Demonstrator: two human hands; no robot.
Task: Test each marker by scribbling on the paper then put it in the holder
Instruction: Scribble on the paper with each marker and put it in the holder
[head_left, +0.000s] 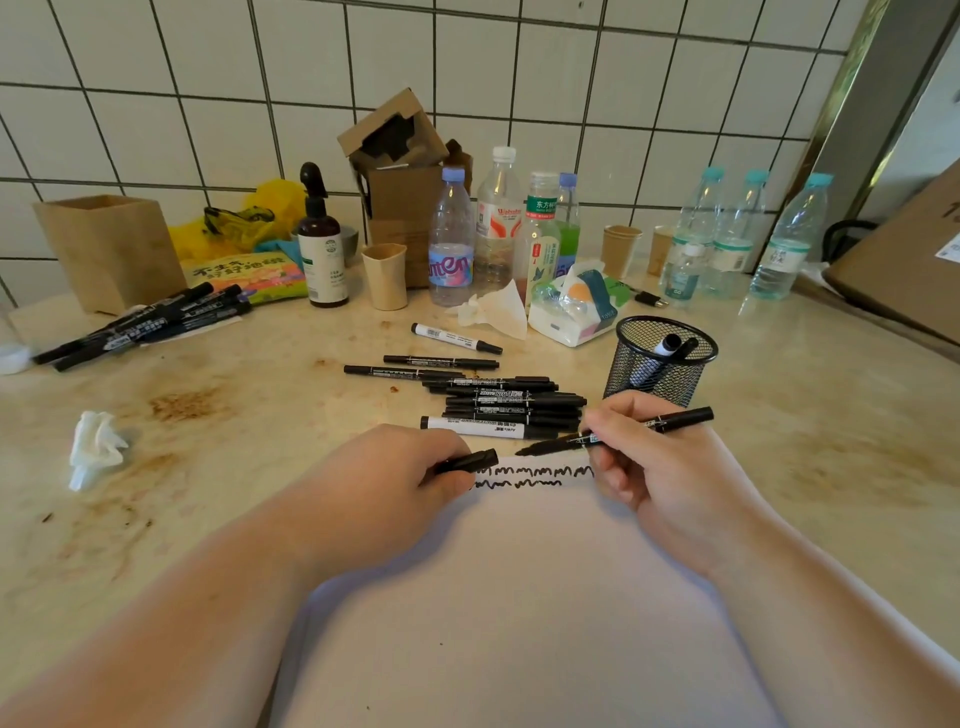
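Observation:
My right hand (641, 457) grips an uncapped black marker (675, 420), its tip at the top edge of the white paper (519, 597). Two wavy black scribble lines (524, 478) run across the paper just below the tip. My left hand (384, 483) is closed on the marker's black cap (470, 461), resting on the paper's left side. A pile of black markers (498, 402) lies just beyond the paper. The black mesh holder (662, 364) stands at the right behind my right hand, with two markers inside.
Another bundle of black markers (150, 325) lies at the far left by a cardboard box (111, 249). Several water bottles (452, 244), paper cups (385, 275), a spray bottle (322, 244), a tissue pack (576, 306) and crumpled tissue (96, 447) crowd the stained counter (234, 415).

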